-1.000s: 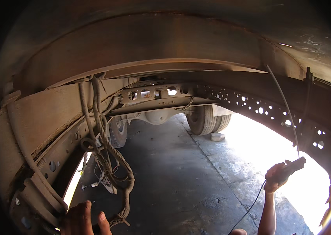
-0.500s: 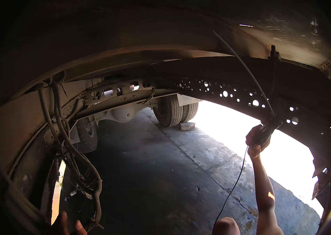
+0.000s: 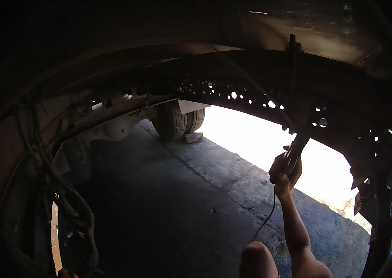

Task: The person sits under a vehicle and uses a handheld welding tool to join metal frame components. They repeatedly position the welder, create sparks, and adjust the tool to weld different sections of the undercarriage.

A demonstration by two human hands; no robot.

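Your right hand (image 3: 285,167) is raised under the perforated frame rail (image 3: 251,95), fingers clamped around a dark tool (image 3: 294,149) whose tip touches the rail's lower edge. A thin cable (image 3: 266,217) hangs from it toward the concrete floor (image 3: 168,204). Your left hand (image 3: 63,273) barely shows at the bottom edge; its fingers cannot be read. No containers visible.

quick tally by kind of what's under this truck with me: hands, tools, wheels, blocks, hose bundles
Hands: 1, the right hand, its grip shut on the tool; the left hand is not clearly in view
Tools: 1, a dark corded tool raised to the frame rail
Wheels: 1 twin wheel
Blocks: 1 block by that wheel
Hose bundles: 1 hose bundle
Total: 5
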